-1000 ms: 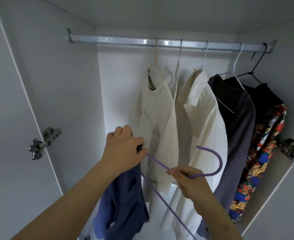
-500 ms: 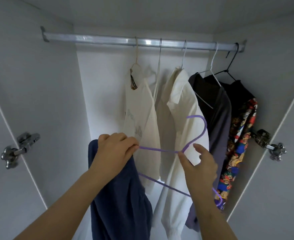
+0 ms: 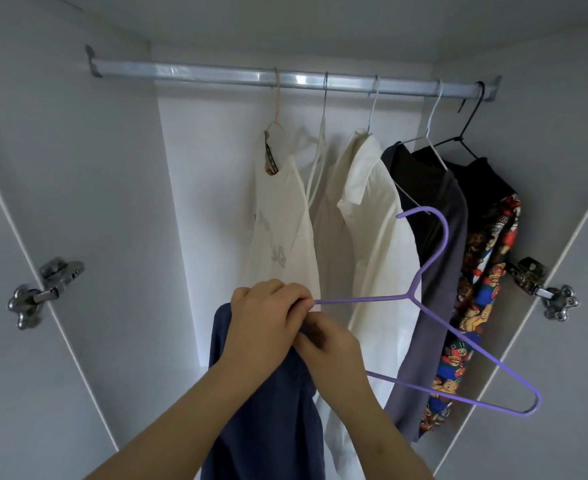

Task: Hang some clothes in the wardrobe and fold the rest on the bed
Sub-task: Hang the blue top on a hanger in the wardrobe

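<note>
In front of the open wardrobe I hold a purple wire hanger point(image 3: 458, 334), tilted, with its hook pointing up and its far end low on the right. My left hand point(image 3: 264, 320) grips the hanger's left end together with a dark blue garment point(image 3: 268, 417) that hangs down from it. Just below and to the right, my right hand point(image 3: 327, 348) pinches the blue fabric where it meets the hanger. The metal rail point(image 3: 285, 77) runs across the top of the wardrobe, well above both hands.
On the rail hang a cream T-shirt point(image 3: 285, 216), a white shirt point(image 3: 368, 237), a grey-purple shirt point(image 3: 441, 258) and a black top with a cartoon-print sleeve point(image 3: 486, 271). The rail's left part is bare. Door hinges point(image 3: 43, 289) point(image 3: 542, 289) stick out at both sides.
My right hand let go of the hanger's neck and moved left to the blue fabric beside my left hand. The hanger tipped, its right end dropping lower.
</note>
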`<state>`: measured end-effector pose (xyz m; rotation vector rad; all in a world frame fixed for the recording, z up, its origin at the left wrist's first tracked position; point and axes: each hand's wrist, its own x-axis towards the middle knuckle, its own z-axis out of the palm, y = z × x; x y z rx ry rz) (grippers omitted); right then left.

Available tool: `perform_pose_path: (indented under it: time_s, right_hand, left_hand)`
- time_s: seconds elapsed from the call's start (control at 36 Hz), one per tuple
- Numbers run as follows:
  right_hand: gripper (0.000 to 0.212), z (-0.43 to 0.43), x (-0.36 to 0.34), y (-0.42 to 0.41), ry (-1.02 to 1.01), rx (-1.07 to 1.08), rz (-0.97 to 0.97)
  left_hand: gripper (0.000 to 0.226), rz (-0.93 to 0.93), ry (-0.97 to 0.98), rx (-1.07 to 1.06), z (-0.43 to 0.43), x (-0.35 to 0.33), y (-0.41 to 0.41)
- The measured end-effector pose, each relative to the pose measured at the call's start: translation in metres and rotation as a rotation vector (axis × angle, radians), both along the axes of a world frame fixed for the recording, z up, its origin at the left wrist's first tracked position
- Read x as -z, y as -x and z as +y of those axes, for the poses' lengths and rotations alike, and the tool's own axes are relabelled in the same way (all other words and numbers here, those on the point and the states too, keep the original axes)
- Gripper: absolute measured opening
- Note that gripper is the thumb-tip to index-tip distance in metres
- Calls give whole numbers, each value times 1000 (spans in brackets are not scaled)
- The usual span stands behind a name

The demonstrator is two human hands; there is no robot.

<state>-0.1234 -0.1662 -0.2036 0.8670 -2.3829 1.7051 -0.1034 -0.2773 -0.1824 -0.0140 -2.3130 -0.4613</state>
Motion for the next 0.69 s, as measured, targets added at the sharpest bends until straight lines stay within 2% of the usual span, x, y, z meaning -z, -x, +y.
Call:
perform_pose_path:
  time_s: [0.14, 0.25, 0.31, 0.39, 0.44, 0.53, 0.58, 0.69]
  right_hand:
    - [13, 1, 2, 0, 23, 98, 70]
    - [15, 4, 0, 4, 52, 134, 67]
    - [19, 5, -3, 6, 98, 64, -42]
    - [14, 8, -7, 6, 139, -119, -257]
    - [15, 13, -4, 8, 78, -204, -302]
    - [29, 29, 6, 16, -32, -286, -331]
    - [39, 42, 17, 27, -160, -277, -296]
    - [45, 64, 33, 47, -404, -265, -198]
  left_hand:
    - [31, 18, -3, -16, -3, 3, 2]
    - [30, 50, 22, -61, -6, 1, 2]
    - [31, 48, 28, -77, -8, 0, 2]
    - [32, 31, -2, -66, -13, -4, 1]
    - [32, 13, -34, -54, -20, -9, 1]
    - [18, 7, -64, -59, -34, -21, -1]
    - [15, 2, -62, -64, -46, -30, -4]
    - [16, -10, -33, -123, -72, -41, -12]
